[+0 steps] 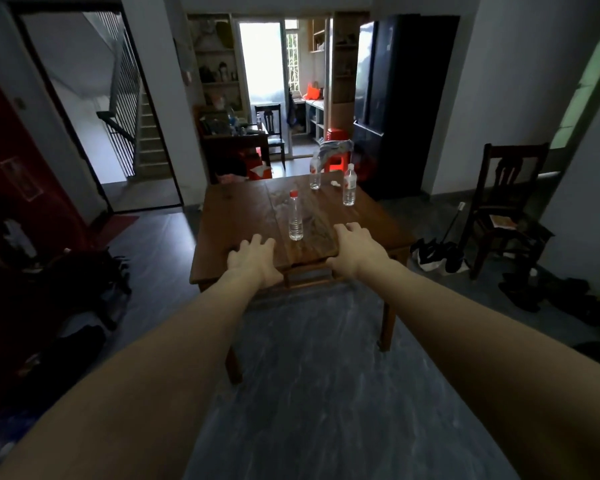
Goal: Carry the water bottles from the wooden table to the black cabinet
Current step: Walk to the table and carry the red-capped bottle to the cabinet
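Your left hand (253,259) and right hand (355,249) reach over the near edge of the brown wooden bench (236,216), fingers spread apart, each grip empty. Between them and just beyond stands the clear plastic water bottle with a red cap (296,216), upright, touching neither hand. Farther back, two more clear plastic bottles stand upright near the far edge: one (315,174) centre, one (349,185) to its right. Beyond the bench, at right, stands the tall black cabinet (395,98).
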Available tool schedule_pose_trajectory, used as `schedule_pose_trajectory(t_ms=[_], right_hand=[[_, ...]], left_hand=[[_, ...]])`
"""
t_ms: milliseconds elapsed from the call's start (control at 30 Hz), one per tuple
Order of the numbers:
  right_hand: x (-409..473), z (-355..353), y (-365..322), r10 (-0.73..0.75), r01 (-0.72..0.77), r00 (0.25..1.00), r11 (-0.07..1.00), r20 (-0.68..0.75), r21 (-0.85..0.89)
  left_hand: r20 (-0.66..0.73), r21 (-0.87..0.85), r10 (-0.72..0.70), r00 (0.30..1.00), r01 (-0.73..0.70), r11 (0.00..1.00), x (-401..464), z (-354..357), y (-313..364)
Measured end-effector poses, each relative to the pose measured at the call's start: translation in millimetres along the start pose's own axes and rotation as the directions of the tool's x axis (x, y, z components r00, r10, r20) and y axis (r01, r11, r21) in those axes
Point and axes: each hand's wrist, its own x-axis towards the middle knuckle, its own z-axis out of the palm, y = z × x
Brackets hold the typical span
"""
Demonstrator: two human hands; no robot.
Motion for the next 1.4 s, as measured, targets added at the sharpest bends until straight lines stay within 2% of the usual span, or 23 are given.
schedule_pose_trajectory(t_ms=[233, 533, 700, 867, 1167, 1400], right_hand=[[98, 26, 18, 0.013, -0.014, 0.999, 1.0, 0.049, 0.016], [270, 39, 33, -0.008, 0.008, 1.0, 1.0, 0.015, -0.007], [351, 48, 38, -0.003, 0.003, 1.0, 1.0, 0.021, -0.005], [410, 57, 46, 0.013, -0.012, 0.999, 1.0, 0.037, -0.01], [529, 72, 65, -0.047, 0.047, 0.995, 0.999, 0.089, -0.005], [620, 80, 83, -0.109, 0.1, 0.976, 0.993, 0.189, 0.059]], left_hand=[[0.02, 0.005, -0.017, 1.0, 0.017, 1.0, 109, 11, 1], [0.008, -0.014, -0.02, 1.0, 0.02, 1.0, 289, 12, -27], [0.01, 0.056, -0.037, 0.999, 0.037, 0.998, 377, 7, -42], [-0.004, 0.058, -0.061, 0.998, 0.061, 0.996, 438, 3, -50], [0.11, 0.11, -0.129, 0.986, 0.117, 0.987, 528, 25, -51], [0.175, 0.035, -0.223, 0.959, 0.22, 0.975, 590, 24, -50]])
